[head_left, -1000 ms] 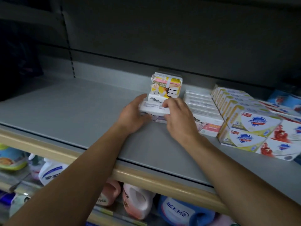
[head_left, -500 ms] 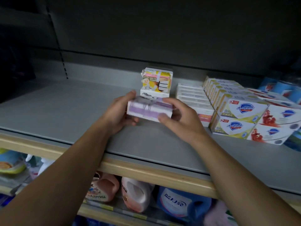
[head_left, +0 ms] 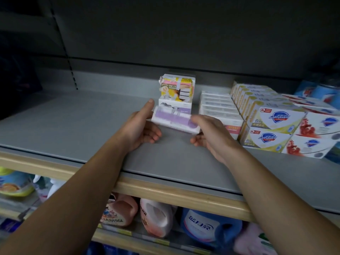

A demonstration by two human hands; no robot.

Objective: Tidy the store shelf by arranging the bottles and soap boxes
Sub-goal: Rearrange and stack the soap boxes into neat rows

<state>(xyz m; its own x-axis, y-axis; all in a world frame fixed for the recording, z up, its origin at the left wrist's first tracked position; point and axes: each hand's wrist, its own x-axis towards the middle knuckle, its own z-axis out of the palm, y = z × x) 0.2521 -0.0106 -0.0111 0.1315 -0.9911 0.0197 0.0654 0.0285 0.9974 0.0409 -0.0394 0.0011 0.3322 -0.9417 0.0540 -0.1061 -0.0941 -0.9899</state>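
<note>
A white and purple soap box (head_left: 174, 120) is held just above the grey shelf (head_left: 73, 122), tilted with its right end lower. My left hand (head_left: 141, 127) grips its left end, thumb raised along the side. My right hand (head_left: 209, 133) grips its right end, thumb on top. Behind it stands a white soap box (head_left: 174, 103) with a yellow and pink soap pack (head_left: 177, 88) on top. To the right lie a row of white soap boxes (head_left: 219, 105) and stacked Safeguard soap boxes (head_left: 276, 126).
Red and white soap boxes (head_left: 316, 137) sit at the far right of the shelf. Below the wooden shelf edge (head_left: 165, 192) stand pink detergent bottles (head_left: 156, 216) and a blue detergent bottle (head_left: 206, 225). The shelf's left half is bare grey surface.
Both hands have lifted the purple soap box off the stack front and drawn it toward me; it now tilts, right end lower, with its purple face showing.
</note>
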